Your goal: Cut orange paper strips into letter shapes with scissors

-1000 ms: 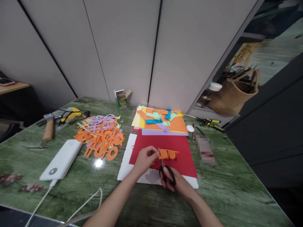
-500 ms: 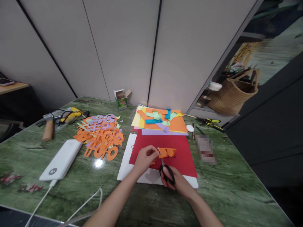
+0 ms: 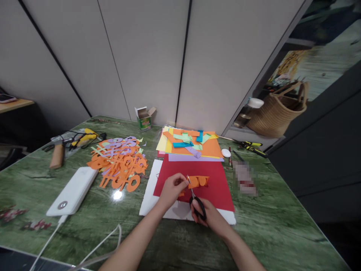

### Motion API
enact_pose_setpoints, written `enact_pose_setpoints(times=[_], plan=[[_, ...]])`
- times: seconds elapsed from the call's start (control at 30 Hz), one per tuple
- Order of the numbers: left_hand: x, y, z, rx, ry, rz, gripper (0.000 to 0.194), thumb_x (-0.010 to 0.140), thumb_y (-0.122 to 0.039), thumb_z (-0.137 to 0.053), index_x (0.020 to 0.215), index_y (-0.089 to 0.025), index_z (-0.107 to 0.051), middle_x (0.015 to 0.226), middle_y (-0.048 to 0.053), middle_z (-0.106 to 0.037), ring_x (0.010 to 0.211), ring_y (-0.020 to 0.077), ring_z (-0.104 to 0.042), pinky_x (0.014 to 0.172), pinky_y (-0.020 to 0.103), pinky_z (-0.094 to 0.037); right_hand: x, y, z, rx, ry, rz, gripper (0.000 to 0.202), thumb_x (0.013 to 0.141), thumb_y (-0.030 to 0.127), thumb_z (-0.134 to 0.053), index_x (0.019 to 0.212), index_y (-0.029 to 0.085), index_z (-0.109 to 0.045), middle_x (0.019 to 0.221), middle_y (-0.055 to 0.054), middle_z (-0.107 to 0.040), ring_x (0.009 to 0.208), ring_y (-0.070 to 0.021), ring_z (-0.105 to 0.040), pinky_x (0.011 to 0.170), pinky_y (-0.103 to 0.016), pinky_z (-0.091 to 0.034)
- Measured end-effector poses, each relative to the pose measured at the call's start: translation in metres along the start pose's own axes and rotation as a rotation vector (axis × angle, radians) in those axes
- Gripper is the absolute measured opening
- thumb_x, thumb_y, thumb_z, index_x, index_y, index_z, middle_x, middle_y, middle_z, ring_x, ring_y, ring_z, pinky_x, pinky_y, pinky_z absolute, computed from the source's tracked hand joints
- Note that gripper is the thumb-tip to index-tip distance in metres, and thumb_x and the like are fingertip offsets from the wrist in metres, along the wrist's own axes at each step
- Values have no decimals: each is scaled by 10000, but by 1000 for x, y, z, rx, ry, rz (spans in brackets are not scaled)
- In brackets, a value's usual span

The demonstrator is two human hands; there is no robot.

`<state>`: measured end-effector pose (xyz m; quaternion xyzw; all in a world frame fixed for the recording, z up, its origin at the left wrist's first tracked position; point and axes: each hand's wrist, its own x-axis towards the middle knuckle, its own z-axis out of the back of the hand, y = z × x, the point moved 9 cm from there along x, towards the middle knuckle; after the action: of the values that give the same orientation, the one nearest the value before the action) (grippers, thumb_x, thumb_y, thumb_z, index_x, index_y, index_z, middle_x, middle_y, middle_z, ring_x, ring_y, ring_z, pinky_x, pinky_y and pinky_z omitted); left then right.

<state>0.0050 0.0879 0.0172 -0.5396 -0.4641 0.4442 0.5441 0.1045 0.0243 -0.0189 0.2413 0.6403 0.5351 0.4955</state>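
My left hand pinches the left end of a strip of orange paper with cut curves in it. In my right hand is a pair of scissors with black handles. Their blades point away from me and lie at the strip's left part, close to my left fingertips. Both hands are above a red paper sheet, which lies on a white board. A small orange scrap shows under my left hand.
Left lies a heap of cut paper shapes, beside a white power bank with a cable. Behind the red sheet are coloured papers with folded strips. On the right are a white oval object and yellow-black pliers. A small box stands at the wall.
The scissors and my right hand have shifted slightly left. The orange strip has moved a little left too, while my left hand keeps its pinch.
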Motion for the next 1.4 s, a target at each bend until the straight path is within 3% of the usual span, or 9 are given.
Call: enact_pose_setpoints(times=[0.3,0.6,1.0,1.2,1.4], plan=[[1,2,3,-39,-37,18,153,710,-288,-518,651,-147,-521,560,-16,-525,527,97,-490,515,203,-377,-2,10,10,-250,-92,115,400,787,513,-405,605,161,-463,513,13,-493,517,-117,-451,480,-209,-303],[1,-1,-2,-43,35,3,119,709,-249,-523,662,-140,-526,569,-14,-524,538,99,-504,528,203,-379,-1,2,2,-94,4,27,413,799,529,-370,661,152,-469,497,26,-495,365,-54,-325,356,-172,-211],[-1,-2,-5,39,74,-11,112,692,-243,-537,656,-137,-544,629,8,-556,601,116,-520,568,212,-387,-3,4,8,-70,47,25,409,780,537,-401,664,150,-460,487,30,-480,357,-47,-310,334,-160,-203],[1,11,-10,-71,131,53,106,680,-233,-547,646,-132,-541,595,4,-544,541,108,-518,535,215,-400,-4,5,10,-82,102,19,409,767,543,-416,646,154,-454,485,32,-477,363,-48,-306,336,-163,-195],[1,18,-7,-91,105,98,112,671,-237,-555,636,-131,-546,573,6,-548,525,105,-519,513,208,-401,-3,5,11,-90,83,21,415,767,544,-412,634,153,-447,475,32,-467,381,-54,-318,354,-167,-197]])
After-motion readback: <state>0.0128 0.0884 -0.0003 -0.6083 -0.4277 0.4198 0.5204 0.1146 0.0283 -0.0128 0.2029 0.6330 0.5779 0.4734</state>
